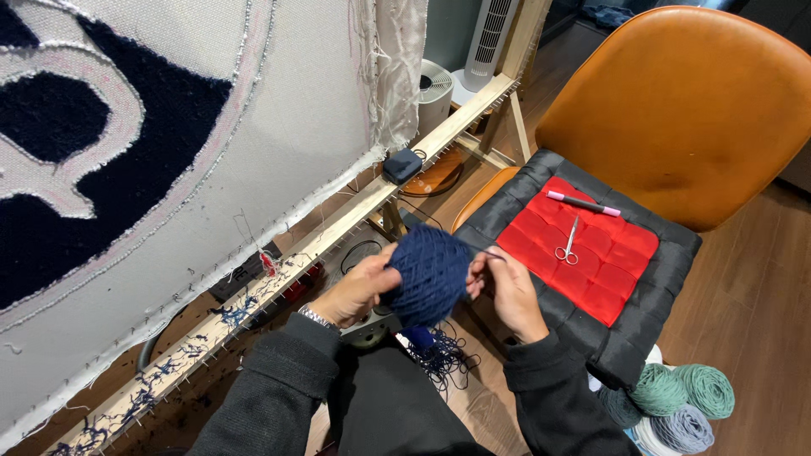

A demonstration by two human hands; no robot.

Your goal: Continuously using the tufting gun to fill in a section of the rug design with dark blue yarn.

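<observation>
My left hand (pixel 353 291) grips a fat cone of dark blue yarn (pixel 429 274) from its left side, holding it in front of me. My right hand (pixel 507 291) is at the cone's right side, thumb and fingers pinched on a thin strand of blue yarn (pixel 492 254) pulled off it. Loose blue thread (pixel 443 359) dangles in a tangle below the cone. Both arms wear dark sleeves, and a watch sits on the left wrist.
A wooden tufting frame (pixel 338 226) holds white cloth with a dark blue and pink tufted design (pixel 127 143). An orange chair (pixel 684 101) carries a black and red cushion (pixel 591 253) with scissors (pixel 568 245) and a pink pen (pixel 581 203). Green and grey yarn cones (pixel 676 401) lie on the floor.
</observation>
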